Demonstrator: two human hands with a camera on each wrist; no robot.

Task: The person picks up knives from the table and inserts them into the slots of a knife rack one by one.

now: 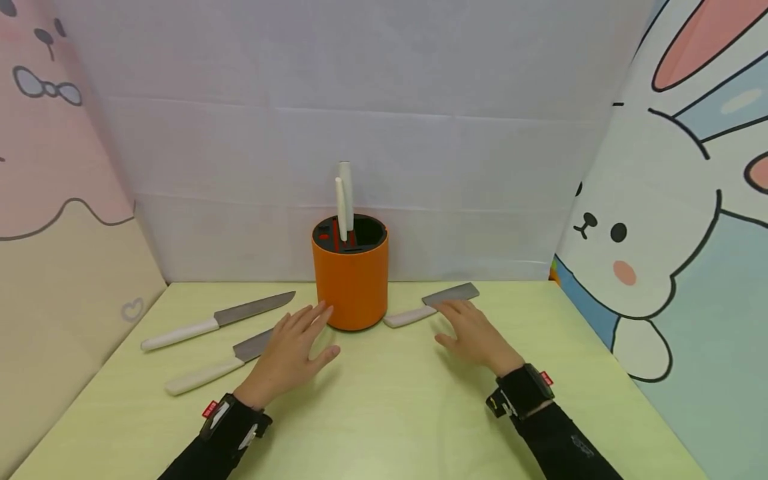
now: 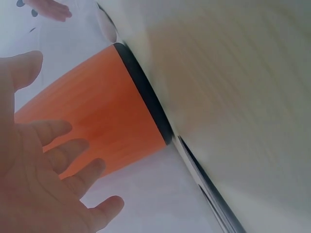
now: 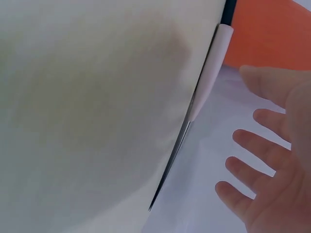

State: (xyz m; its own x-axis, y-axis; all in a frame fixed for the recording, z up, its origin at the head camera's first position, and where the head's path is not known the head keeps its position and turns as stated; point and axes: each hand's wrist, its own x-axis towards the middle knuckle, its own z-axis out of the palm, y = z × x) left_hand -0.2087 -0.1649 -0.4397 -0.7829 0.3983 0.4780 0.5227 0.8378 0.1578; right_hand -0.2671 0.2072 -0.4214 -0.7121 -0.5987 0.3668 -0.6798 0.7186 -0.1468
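Note:
An orange knife block (image 1: 353,287) with a black slotted top stands at the back of the table. Two white handles, one taller (image 1: 347,193) and one shorter (image 1: 340,207), stick up from it. My left hand (image 1: 287,357), fingers spread and holding nothing, hovers in front of the block's left side. It partly covers the blade of a broad knife (image 1: 201,377); behind that lies a pointed knife (image 1: 186,335). Over at the right, my empty right hand (image 1: 477,337) hovers above the table with fingers extended, its fingertips overlapping a cleaver-shaped knife (image 1: 411,317) in the head view.
The pale yellow table (image 1: 384,427) ends at a white cloth backdrop (image 1: 228,147) right behind the block. Printed cartoon panels rise on both sides, a pink and cream one (image 1: 66,160) at left and a rabbit one (image 1: 654,233) at right.

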